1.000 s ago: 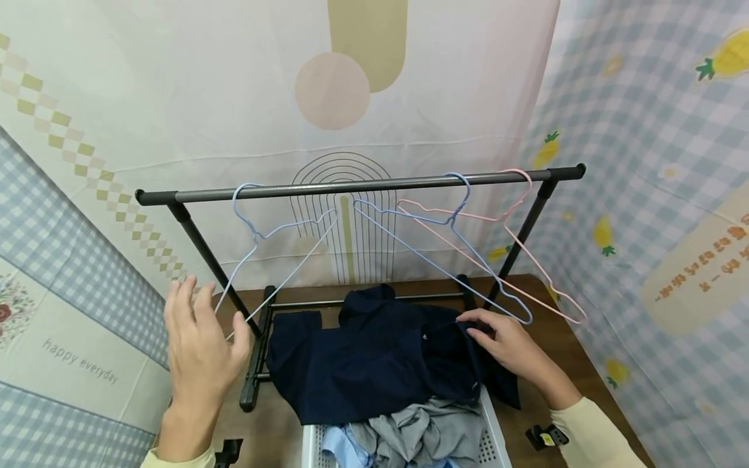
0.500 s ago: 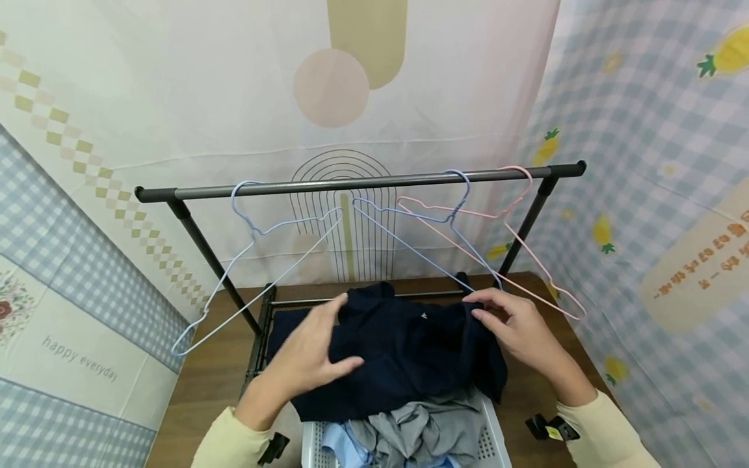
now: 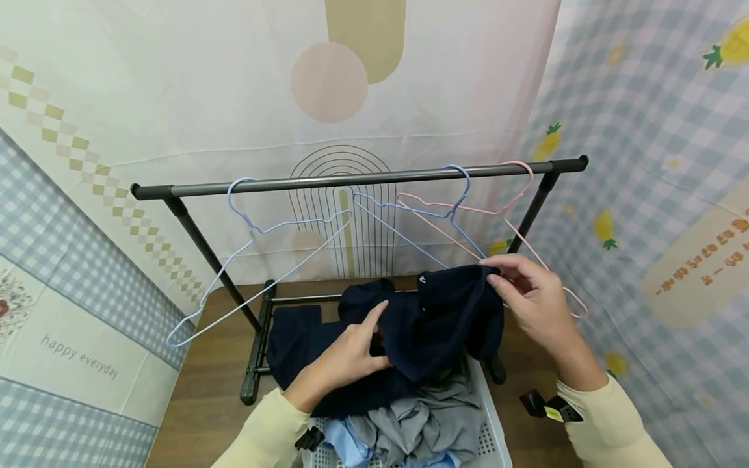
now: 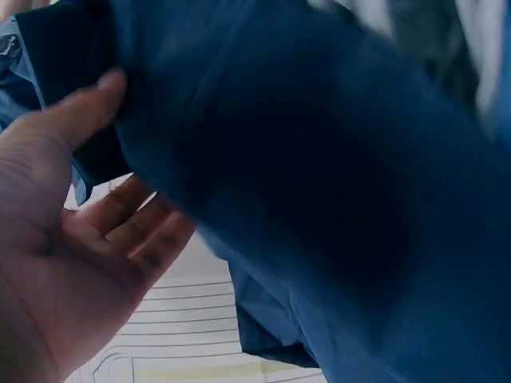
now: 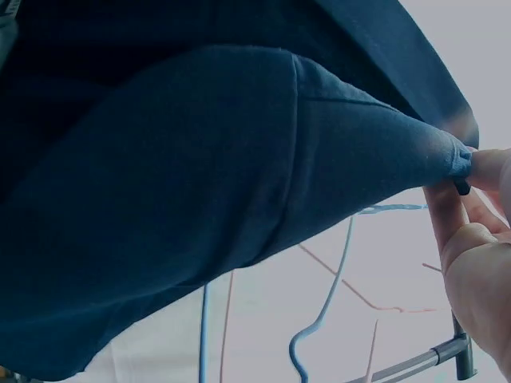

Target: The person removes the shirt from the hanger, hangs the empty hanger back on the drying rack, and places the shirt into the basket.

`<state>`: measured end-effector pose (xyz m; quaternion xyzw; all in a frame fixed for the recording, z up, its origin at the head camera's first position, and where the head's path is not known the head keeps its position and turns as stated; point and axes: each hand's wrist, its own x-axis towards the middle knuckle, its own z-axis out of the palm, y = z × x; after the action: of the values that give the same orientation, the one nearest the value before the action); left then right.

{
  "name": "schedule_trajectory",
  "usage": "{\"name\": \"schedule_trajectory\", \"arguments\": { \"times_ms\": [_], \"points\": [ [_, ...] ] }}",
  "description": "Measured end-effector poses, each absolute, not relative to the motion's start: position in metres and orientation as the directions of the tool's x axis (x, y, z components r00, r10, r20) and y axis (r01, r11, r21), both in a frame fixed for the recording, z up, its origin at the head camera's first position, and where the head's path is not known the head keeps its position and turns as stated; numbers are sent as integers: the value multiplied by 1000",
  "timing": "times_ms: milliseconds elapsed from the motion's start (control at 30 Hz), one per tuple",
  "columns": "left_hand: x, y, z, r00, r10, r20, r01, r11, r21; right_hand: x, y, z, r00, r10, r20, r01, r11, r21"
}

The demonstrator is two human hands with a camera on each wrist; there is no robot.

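A dark navy garment [image 3: 447,318] with a small white mark near its upper edge lies partly on a heap of clothes, its right part lifted. My right hand [image 3: 529,299] pinches the raised right edge between thumb and fingers; the right wrist view shows the cloth [image 5: 200,159] stretching away from that pinch. Against the middle of the garment is my left hand [image 3: 345,357], thumb and index finger spread apart. In the left wrist view its thumb lies over the cloth [image 4: 279,144] and the other fingers reach behind the edge, their tips hidden.
A dark metal rail [image 3: 351,179] runs across behind the garment. On it hang a blue hanger [image 3: 263,231] at left, another blue hanger [image 3: 404,208] and a pink hanger [image 3: 521,227] at right. Below stands a white basket [image 3: 494,422] with grey cloth [image 3: 424,416] and light blue cloth [image 3: 345,442].
My left hand has come from the left hanger across to the garment's middle. The right hand has raised the garment's right edge. The left hanger has swung round.
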<state>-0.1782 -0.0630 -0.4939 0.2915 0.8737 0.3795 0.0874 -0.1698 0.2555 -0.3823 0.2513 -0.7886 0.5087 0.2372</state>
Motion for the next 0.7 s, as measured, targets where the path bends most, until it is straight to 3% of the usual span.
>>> {"name": "schedule_trajectory", "arguments": {
  "times_ms": [133, 300, 700],
  "points": [
    [-182, -64, -481, -807, 520, 279, 527, 423, 737, -171, 254, -380, -758, -138, 638, -645, 302, -702],
    [-184, -68, -449, -740, 425, 522, 659, 303, 688, -171, 248, -370, -741, -114, 662, -667, 241, -705],
    [-195, -47, -357, -528, 338, 779, 847, 150, 510, -175, 218, -325, -679, -81, 729, -733, 22, -680]
  ]
}}
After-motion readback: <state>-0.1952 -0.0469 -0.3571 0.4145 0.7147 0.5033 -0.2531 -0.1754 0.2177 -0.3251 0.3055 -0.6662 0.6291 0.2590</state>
